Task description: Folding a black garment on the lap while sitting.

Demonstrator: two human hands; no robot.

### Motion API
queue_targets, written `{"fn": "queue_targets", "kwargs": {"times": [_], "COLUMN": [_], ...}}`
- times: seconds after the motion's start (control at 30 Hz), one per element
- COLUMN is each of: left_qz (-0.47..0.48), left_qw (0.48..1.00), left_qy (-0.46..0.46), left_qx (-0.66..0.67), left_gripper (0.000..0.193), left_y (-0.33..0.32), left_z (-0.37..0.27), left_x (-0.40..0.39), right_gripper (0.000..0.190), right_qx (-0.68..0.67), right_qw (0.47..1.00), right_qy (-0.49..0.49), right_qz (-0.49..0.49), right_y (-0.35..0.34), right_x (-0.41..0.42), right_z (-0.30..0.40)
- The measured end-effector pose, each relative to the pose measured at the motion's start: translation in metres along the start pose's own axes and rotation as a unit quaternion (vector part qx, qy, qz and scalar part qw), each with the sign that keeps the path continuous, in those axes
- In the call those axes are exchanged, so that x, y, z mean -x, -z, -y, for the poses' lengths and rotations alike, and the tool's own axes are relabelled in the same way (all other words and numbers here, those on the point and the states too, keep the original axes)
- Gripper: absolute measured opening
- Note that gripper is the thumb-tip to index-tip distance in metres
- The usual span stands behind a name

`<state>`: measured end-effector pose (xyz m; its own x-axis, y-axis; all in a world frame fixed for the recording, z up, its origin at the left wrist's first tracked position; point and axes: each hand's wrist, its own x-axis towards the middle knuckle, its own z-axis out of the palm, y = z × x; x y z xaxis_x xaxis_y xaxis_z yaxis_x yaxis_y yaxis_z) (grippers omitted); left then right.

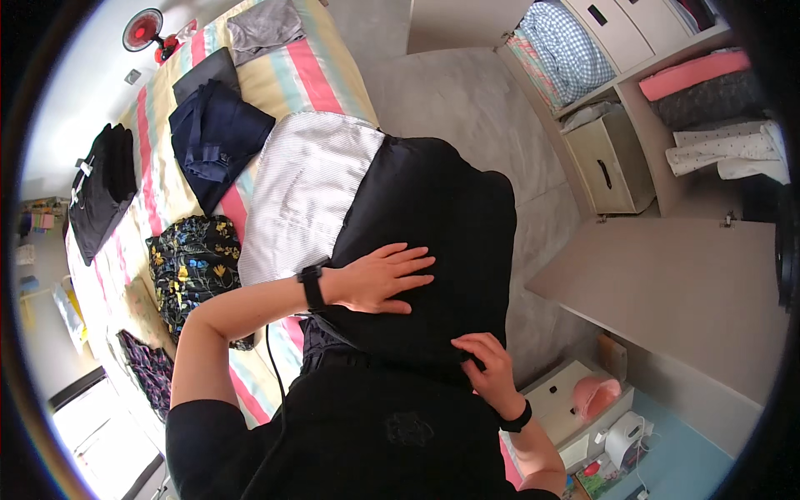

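Note:
A black garment lies spread over my lap at the bed's edge. Next to it is a white, finely grey-striped fabric; I cannot tell whether the two are joined. My left hand, with a black band at the wrist, rests flat on the black cloth with its fingers spread. Near the garment's lower right edge, the curled fingers of my right hand pinch the fabric.
The striped bed holds folded navy clothing, a floral garment, folded black clothes and grey cloth. To the right stands an open wardrobe with a storage box; its door juts out. A pink basin sits lower right.

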<state>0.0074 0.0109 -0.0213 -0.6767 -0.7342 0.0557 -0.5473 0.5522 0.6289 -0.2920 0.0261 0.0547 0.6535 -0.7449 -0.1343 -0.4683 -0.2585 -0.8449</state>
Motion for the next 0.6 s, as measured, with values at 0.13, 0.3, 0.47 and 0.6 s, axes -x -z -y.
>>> {"fn": "queue_targets", "kwargs": {"times": [0.13, 0.3, 0.47, 0.6], "left_qz": [0.038, 0.024, 0.035, 0.047], "left_qw": [0.998, 0.999, 0.99, 0.99], "left_qy": [-0.005, 0.037, 0.101, 0.099], "left_qx": [-0.046, -0.008, -0.09, -0.085], "left_gripper": [0.066, 0.065, 0.069, 0.069], "left_y": [-0.003, 0.0, 0.001, 0.001], "left_z": [-0.001, -0.001, 0.001, 0.001], "left_x": [-0.001, 0.002, 0.009, 0.008], "right_gripper": [0.038, 0.037, 0.038, 0.039], "right_qx": [0.0, -0.004, -0.011, -0.045], "right_qw": [1.0, 1.0, 0.999, 0.991], "right_qy": [0.002, 0.003, 0.003, 0.032], "right_qz": [0.002, 0.02, 0.043, 0.118], "right_y": [-0.004, -0.002, 0.004, 0.02], "right_x": [-0.001, -0.011, -0.017, -0.034], "right_z": [-0.007, -0.008, -0.011, 0.001]}}
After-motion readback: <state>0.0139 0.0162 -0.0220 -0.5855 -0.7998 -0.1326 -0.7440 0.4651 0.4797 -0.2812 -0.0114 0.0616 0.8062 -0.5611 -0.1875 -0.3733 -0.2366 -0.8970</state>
